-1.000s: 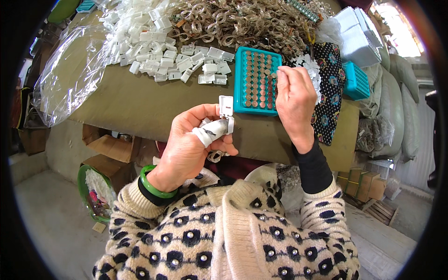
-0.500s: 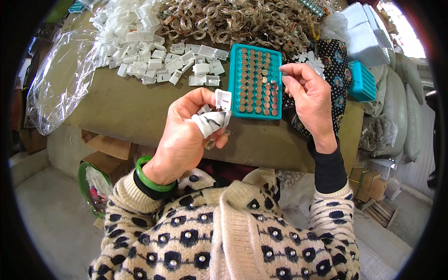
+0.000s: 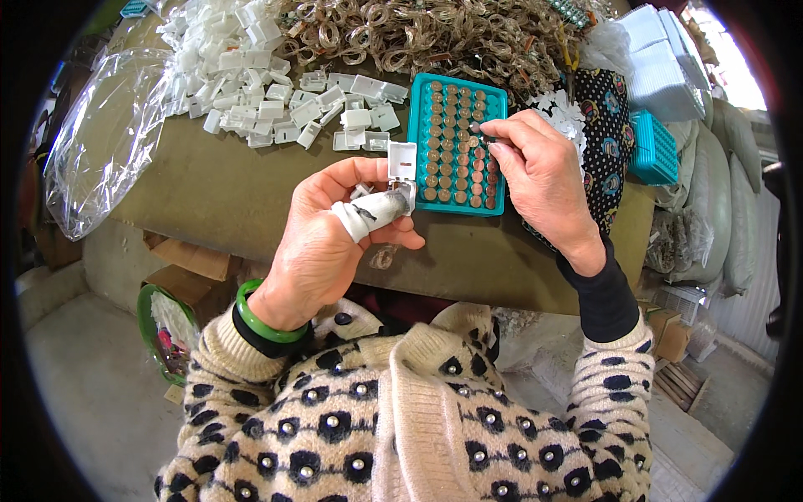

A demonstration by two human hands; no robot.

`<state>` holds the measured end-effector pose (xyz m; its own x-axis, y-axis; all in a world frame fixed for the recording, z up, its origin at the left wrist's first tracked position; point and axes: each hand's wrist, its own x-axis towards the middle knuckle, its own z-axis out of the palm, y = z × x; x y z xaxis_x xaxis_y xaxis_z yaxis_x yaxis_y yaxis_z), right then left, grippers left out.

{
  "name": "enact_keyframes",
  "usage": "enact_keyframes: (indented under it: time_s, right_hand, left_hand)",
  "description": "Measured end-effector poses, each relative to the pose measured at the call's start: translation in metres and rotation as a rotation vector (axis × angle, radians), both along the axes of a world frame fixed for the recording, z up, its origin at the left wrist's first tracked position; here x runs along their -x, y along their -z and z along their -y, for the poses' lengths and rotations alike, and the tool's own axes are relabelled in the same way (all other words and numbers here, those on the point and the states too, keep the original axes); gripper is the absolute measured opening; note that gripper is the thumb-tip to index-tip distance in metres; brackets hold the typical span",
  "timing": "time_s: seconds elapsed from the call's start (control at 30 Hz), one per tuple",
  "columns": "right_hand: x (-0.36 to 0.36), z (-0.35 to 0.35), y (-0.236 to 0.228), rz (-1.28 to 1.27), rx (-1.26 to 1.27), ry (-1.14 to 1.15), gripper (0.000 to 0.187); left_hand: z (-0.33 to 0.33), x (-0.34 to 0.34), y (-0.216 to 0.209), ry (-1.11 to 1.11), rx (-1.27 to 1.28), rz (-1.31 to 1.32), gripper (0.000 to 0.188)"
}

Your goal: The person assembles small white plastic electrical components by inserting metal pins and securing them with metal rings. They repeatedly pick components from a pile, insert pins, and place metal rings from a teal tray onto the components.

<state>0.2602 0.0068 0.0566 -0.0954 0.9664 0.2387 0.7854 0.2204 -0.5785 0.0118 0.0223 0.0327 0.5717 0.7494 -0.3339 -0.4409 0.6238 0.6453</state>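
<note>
Item one: white case (image 3: 402,161), small, hinged open, in the left hand (image 3: 305,238). We list that grip as closed around it, the thumb, in a stained white wrap (image 3: 368,216), lying across its lower part. We count clock positions from this case.

Item two: teal tray (image 3: 413,125), at two o'clock on the bench (image 3: 209,184), bearing rows of round metal cells (image 3: 446,171).

Item three: right hand (image 3: 544,171), at three o'clock, fingertips over the tray's right-hand part. We record a narrow grip and cannot tell whether it pinches a cell.

Surroundings: we count a heap of white cases (image 3: 242,92) at ten o'clock; a mass of clear wire coils (image 3: 418,32) at twelve; a black patterned cloth (image 3: 604,146) and, beyond it, a teal rack (image 3: 654,151) at three; a transparent bag (image 3: 104,151) at nine. On the left wrist, a green bangle (image 3: 272,333).
</note>
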Motion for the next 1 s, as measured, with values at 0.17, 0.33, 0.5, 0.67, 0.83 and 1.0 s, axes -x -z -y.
enact_keyframes:
  time_s: [0.17,0.33,0.5,0.67,0.83,1.0]
  right_hand:
    - [0.004,0.0,0.002,0.166,-0.03,-0.041,0.015]
    - [0.005,-0.006,-0.001,0.266,-0.003,-0.064,0.013]
    - [0.004,-0.007,-0.004,0.37,-0.028,-0.115,0.01]
    - [0.004,-0.009,-0.004,0.209,-0.051,-0.111,0.012]
    - [-0.002,-0.012,-0.016,0.111,-0.083,-0.032,0.011]
    - [-0.001,-0.009,-0.018,0.109,0.069,-0.007,0.006]
  left_hand:
    - [0.001,0.001,0.001,-0.003,-0.003,0.01,0.024]
    - [0.001,0.001,0.003,0.0,-0.002,0.014,0.023]
    - [0.0,0.003,0.006,-0.003,0.008,0.002,0.021]
    - [-0.003,0.003,0.011,-0.014,-0.003,0.029,0.021]
    - [-0.003,0.006,0.012,-0.025,0.013,0.049,0.023]
    - [-0.003,0.006,0.013,-0.029,0.022,0.062,0.023]
